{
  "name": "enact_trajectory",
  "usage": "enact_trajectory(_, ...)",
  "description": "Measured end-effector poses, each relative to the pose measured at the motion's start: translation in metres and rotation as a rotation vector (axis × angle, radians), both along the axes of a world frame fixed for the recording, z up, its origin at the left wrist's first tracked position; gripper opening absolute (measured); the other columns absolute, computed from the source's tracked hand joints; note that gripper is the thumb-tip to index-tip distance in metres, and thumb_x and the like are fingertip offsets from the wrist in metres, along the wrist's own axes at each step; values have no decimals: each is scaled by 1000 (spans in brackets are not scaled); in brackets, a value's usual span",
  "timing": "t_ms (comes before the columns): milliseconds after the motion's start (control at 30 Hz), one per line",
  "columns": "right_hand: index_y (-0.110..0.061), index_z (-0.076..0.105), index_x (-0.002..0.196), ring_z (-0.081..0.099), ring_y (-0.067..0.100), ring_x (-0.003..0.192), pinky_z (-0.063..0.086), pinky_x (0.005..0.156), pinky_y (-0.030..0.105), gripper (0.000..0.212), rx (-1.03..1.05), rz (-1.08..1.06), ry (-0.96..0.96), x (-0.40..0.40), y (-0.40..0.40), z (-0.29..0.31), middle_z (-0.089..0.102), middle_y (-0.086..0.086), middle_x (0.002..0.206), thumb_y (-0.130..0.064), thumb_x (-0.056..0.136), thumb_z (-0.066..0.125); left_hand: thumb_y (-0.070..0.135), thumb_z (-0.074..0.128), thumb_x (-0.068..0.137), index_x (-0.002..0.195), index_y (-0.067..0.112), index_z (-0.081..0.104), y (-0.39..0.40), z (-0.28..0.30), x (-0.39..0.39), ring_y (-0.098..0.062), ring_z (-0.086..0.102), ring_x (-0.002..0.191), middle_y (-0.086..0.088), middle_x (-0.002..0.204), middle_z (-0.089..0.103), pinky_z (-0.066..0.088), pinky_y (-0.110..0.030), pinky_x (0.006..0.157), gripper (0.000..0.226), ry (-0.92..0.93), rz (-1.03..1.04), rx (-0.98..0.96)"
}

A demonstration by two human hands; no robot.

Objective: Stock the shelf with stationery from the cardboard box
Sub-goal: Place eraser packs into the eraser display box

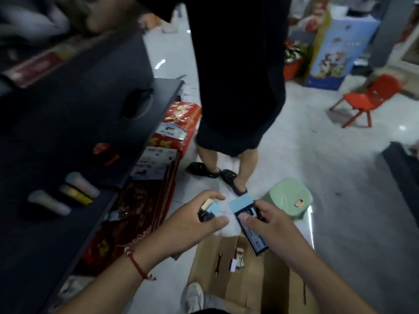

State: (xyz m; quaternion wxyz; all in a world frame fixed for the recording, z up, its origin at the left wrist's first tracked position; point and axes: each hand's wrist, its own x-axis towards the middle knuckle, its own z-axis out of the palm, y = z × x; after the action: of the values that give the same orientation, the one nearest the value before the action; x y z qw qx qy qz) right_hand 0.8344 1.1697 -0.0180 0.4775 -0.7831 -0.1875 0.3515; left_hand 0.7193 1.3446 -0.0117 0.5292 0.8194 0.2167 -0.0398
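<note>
Left hand (195,219): curled around a small bundle of erasers (209,209), thumb below, fingers arched over the top; a red cord is tied at the wrist.
Erasers: a blue and a tan block with a dark wrapper, poking out of the left hand toward the right hand, just short of touching the pack.
Right hand (269,225): pinches a dark flat pack (250,232), thumb pressed on its face, fingers behind.
Pack: long axis runs from upper left to lower right; its pale blue end (240,203) points up and left toward the left hand, its lower end hangs over the box.
Box (240,273): brown cardboard, open on the floor below both hands; a few small items lie inside, too blurred to name.
Shelf (68,137): dark, to the left of the hands, with three pale tube-shaped items (65,193) lying on a lower level.
Stool (288,199): green, just beyond the right hand.
Person (235,75): in dark clothes and black sandals, standing past the hands.
Chair (367,98): red, far right.
</note>
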Motion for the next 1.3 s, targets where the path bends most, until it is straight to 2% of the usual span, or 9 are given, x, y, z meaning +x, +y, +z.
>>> enact_trajectory(133,-33,62,92,65,10,75,54,72,40,11,-37,364,-264,-7,0,21,68,-6,84,-33,85,71,63,63,80,115,49,46,-16,28,-49,2,55,89,20,104,57,51,-28,79,41,58,5,337)
enact_trajectory(267,-39,56,97,61,4,79,52,72,34,22,-15,641,-402,-24,7,35,63,-17,87,-24,85,67,81,29,77,124,46,39,-36,42,-106,-3,49,90,23,108,44,44,-26,76,59,152,17,674)
enact_trajectory(367,-47,56,100,55,-6,95,49,79,19,29,49,874,-503,-52,22,46,58,-28,101,-22,88,65,80,18,82,124,44,33,-53,49,-152,-9,49,87,15,106,44,44,-30,69,58,153,59,854)
enact_trajectory(500,-47,57,100,52,-8,99,43,79,12,27,194,1125,-553,-105,44,70,52,-31,106,-22,93,61,71,21,94,121,40,37,-72,59,-218,-10,52,77,11,101,48,45,-29,56,44,175,191,1030)
enact_trajectory(700,-42,63,114,53,-8,103,42,80,11,31,363,1284,-570,-194,67,92,54,-32,108,-20,93,64,71,20,92,122,42,40,-99,73,-317,-6,51,79,16,102,49,47,-27,59,46,243,485,1048)
enact_trajectory(900,-42,68,108,58,-5,102,50,82,18,29,467,1286,-409,-299,71,101,61,-29,105,-19,90,69,76,9,87,123,47,30,-129,80,-428,-2,44,76,20,106,46,35,-14,59,51,277,700,1048)
enact_trajectory(1033,-38,73,99,62,-4,94,47,72,10,29,535,1267,-255,-382,75,110,67,-26,101,-12,86,72,81,4,85,123,46,37,-147,82,-517,-1,46,72,19,103,48,45,-22,60,61,294,826,1065)
enact_trajectory(1200,-33,74,98,67,4,84,52,67,17,26,629,1282,-113,-477,87,126,70,-13,94,-11,86,72,79,13,86,124,46,37,-156,88,-616,9,45,74,22,102,47,39,-14,63,56,302,942,1057)
enact_trajectory(1300,-31,74,99,67,5,86,53,70,19,25,661,1300,-65,-525,100,135,71,-12,94,-10,86,72,80,13,85,126,46,39,-157,99,-658,3,50,79,21,103,48,48,-24,68,59,312,1018,1053)
